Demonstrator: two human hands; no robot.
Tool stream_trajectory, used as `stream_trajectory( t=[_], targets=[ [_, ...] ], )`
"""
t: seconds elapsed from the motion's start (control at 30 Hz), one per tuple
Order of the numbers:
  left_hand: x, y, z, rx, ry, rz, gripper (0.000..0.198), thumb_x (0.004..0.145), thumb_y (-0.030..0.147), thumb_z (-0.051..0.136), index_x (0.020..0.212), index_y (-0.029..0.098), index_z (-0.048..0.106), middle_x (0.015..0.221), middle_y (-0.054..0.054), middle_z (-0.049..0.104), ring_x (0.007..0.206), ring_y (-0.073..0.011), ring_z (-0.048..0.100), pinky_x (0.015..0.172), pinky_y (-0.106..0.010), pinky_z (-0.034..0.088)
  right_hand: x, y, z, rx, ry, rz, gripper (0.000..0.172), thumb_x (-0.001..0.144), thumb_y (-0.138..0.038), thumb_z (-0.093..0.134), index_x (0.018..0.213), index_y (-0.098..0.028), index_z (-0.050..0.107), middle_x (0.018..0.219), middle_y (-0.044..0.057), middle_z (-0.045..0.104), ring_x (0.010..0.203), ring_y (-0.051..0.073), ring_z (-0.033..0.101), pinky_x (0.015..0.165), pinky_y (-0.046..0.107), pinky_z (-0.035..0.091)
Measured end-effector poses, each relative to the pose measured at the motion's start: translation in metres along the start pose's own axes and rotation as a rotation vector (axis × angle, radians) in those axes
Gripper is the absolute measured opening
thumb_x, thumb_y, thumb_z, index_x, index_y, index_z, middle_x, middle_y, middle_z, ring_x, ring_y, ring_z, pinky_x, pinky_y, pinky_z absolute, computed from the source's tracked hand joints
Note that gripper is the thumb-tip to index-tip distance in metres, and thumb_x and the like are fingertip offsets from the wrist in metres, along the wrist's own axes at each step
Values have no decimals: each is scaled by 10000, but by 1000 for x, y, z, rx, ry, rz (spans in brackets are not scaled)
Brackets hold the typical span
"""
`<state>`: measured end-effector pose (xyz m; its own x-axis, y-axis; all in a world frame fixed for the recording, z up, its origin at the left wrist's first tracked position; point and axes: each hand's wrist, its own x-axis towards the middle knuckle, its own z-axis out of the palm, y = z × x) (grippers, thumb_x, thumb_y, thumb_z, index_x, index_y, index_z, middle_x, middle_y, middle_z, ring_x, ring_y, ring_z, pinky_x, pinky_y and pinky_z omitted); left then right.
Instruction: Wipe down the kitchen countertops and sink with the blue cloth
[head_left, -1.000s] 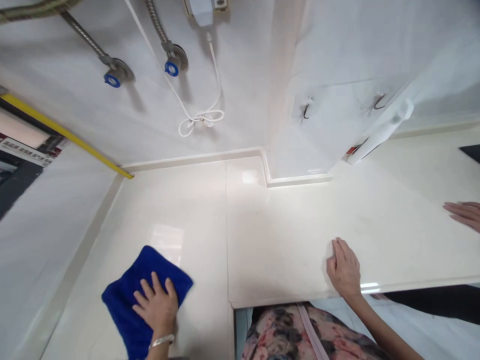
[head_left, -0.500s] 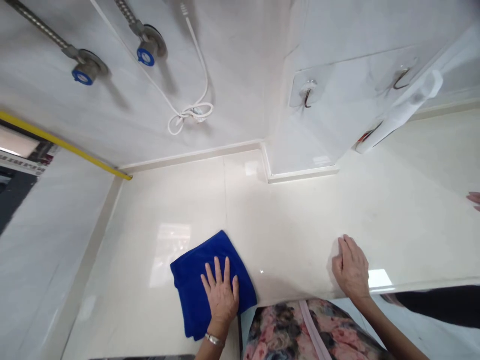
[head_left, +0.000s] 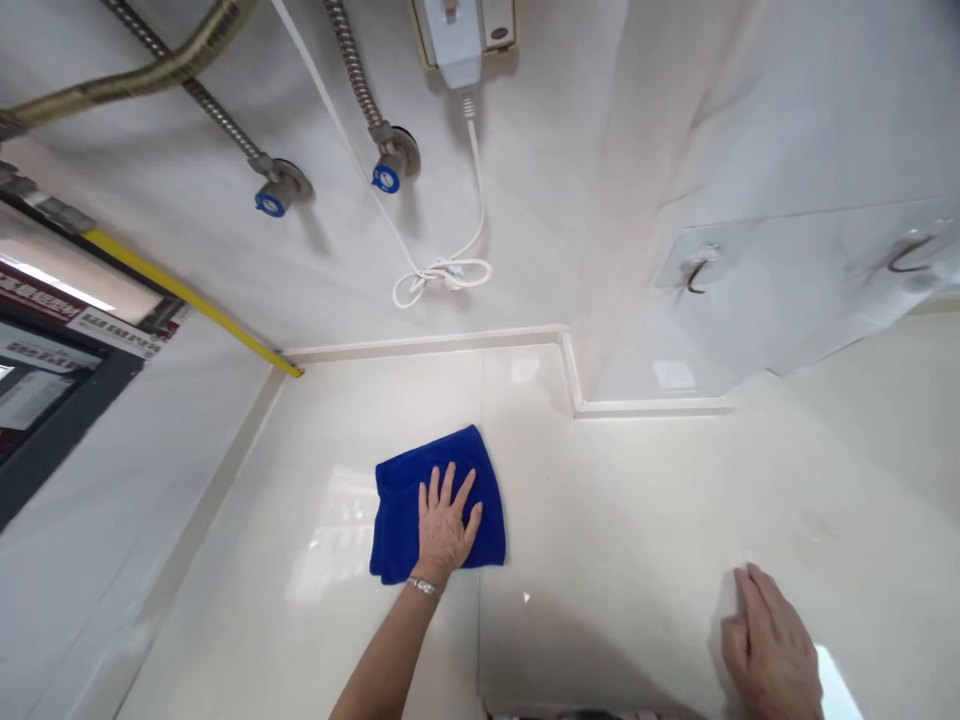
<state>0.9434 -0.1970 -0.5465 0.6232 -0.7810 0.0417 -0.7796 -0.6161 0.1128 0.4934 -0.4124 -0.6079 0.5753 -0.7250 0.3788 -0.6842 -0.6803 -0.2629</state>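
Note:
My left hand (head_left: pixel 445 525) lies flat with fingers spread on a folded blue cloth (head_left: pixel 480 480), pressing it against the cream-coloured countertop (head_left: pixel 600 520). A silver-coloured band is around the left wrist. At the lower right, my right hand (head_left: pixel 776 645) rests on the counter, apart from the cloth. Its fingers are stretched out close together, with the thumb beside them, and nothing shows in its grasp. A tiny white speck (head_left: pixel 526 597) shows on the counter between the two hands.
Two blue-capped valves (head_left: pixel 386 178) with metal hoses are on the back wall. A white cord (head_left: pixel 450 275) hangs tied from a plug. A yellow pipe (head_left: pixel 202 305) runs along the left wall. A wall corner with hooks (head_left: pixel 696 275) juts out at right.
My left hand has slid the cloth away from the counter's front edge towards the back wall. The view has shifted, showing the plug and more pipe. My right hand stays on the counter.

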Motion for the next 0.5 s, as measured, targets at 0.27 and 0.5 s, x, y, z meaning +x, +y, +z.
stream_trajectory(
  t=[0.27, 0.5],
  targets=[
    [86, -30, 3, -34, 41, -116, 559, 1034, 499, 369, 1574, 360, 412, 1711, -61, 332, 1601, -362, 232, 1294, -626, 238, -5, 6, 6, -18, -48, 73, 674, 960, -308, 400, 1607, -117, 387, 1570, 194, 471, 1429, 434, 476, 1185, 640, 412],
    [141, -51, 5, -47, 80, -343, 588, 1033, 503, 331, 1588, 320, 395, 1717, -86, 315, 1606, -378, 201, 1300, -620, 186, -12, 18, 10, -42, -66, -6, 748, 941, -277, 423, 1661, -158, 260, 1594, 201, 435, 1413, 455, 489, 1113, 663, 485]
  ],
)
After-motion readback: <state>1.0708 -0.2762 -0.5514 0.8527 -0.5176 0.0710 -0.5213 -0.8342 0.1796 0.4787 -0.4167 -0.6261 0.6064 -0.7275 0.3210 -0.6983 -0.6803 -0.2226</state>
